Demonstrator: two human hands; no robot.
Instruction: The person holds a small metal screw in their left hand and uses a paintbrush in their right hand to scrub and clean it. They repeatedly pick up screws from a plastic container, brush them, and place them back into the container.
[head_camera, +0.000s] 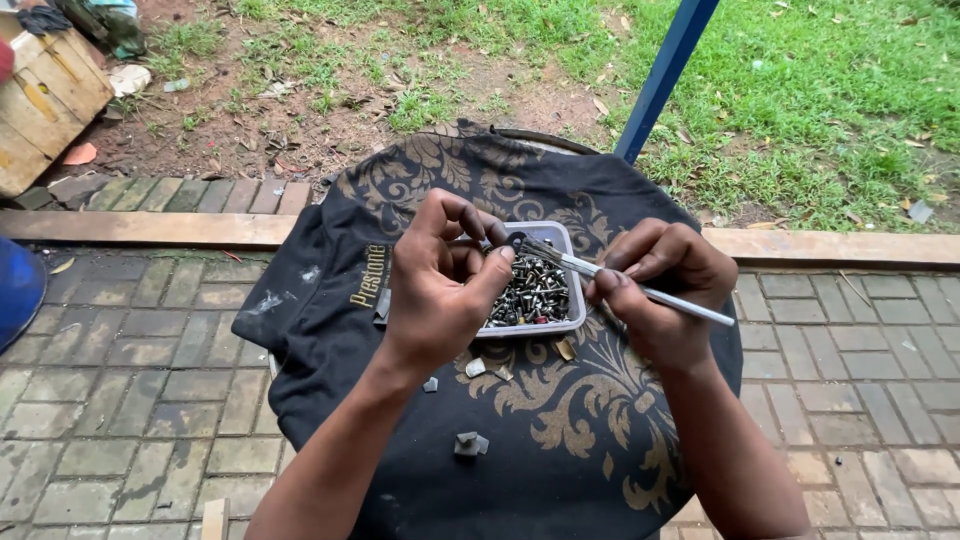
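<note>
Hands meet over a round stand draped in a black cloth with a gold leaf pattern (560, 440), seen from the head camera looking down. The left hand (440, 285) is curled, its thumb and fingertips (503, 257) pinched together above a white rectangular plastic tray (578, 312); whatever small part they grip is hidden by the fingers, so I cannot tell what it is. The right hand (660, 280) is closed around the thin white handle of a small dark-bristled brush (600, 270), held like a pen, with the bristle end touching or just beside the left fingertips and the handle's end sticking out past the right wrist. The tray sits near the middle of the cloth, beneath and between both hands, filled with dark and silvery metal screws and small parts (530, 295).

Loose small grey metal pieces (468, 443) lie on the cloth below the tray, near the left forearm. Grey paving bricks (130, 400) surround the stand. A blue slanted pole (665, 70) rises behind it, over grass and bare soil. A worn yellowish wooden crate (45, 90) stands at the upper left.
</note>
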